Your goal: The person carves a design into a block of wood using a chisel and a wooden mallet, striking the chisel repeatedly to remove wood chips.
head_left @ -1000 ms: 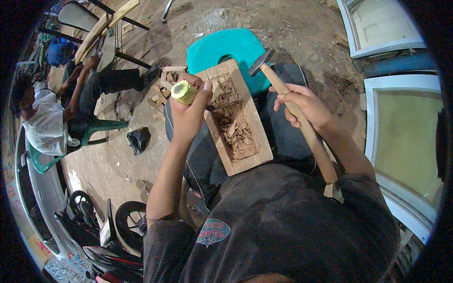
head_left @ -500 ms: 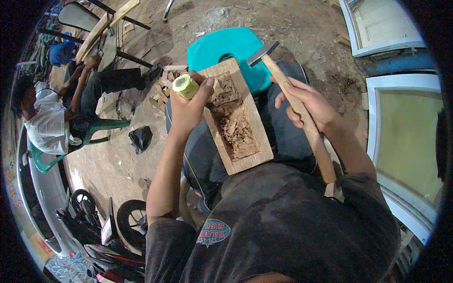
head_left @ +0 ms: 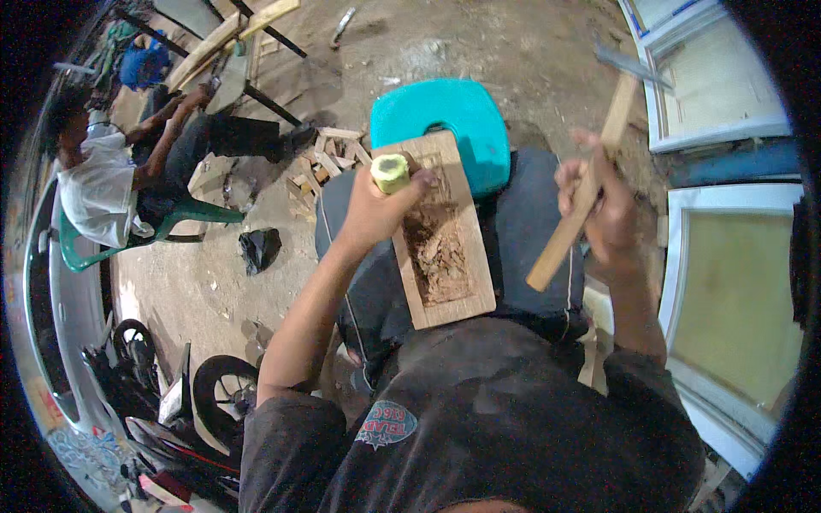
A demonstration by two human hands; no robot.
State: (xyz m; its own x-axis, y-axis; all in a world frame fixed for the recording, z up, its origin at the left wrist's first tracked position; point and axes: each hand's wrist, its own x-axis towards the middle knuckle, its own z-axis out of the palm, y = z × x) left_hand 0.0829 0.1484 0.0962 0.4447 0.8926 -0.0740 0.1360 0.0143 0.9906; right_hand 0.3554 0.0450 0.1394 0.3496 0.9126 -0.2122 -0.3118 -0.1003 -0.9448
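Observation:
A rectangular wooden block (head_left: pixel 483 286) lies across my thighs, its far end by a teal plastic stool (head_left: pixel 486 111). Its carved-out hollow holds loose wood chips (head_left: pixel 443 256). My left hand (head_left: pixel 372 215) is closed round a chisel (head_left: pixel 391 173) with a yellow-green handle, held upright over the hollow's far part; hand and handle hide the blade. Out to the right, well off the block, my right hand (head_left: pixel 609 209) grips a wooden-handled hammer (head_left: pixel 560 248) partway along the handle. The hammer's metal head, smeared by motion, points up and away from me.
At left, another person (head_left: pixel 98 192) sits on a green plastic chair (head_left: pixel 184 224). Wood offcuts (head_left: pixel 329 158) and a black plastic bag (head_left: pixel 260 250) lie on the floor. A motorbike (head_left: pixel 175 427) stands at lower left. White-framed panels (head_left: pixel 680 295) line the right side.
My right hand has swung the hammer up and right, away from the chisel; its head now leans right instead of left. The left hand still grips the chisel. The whole view has shifted slightly.

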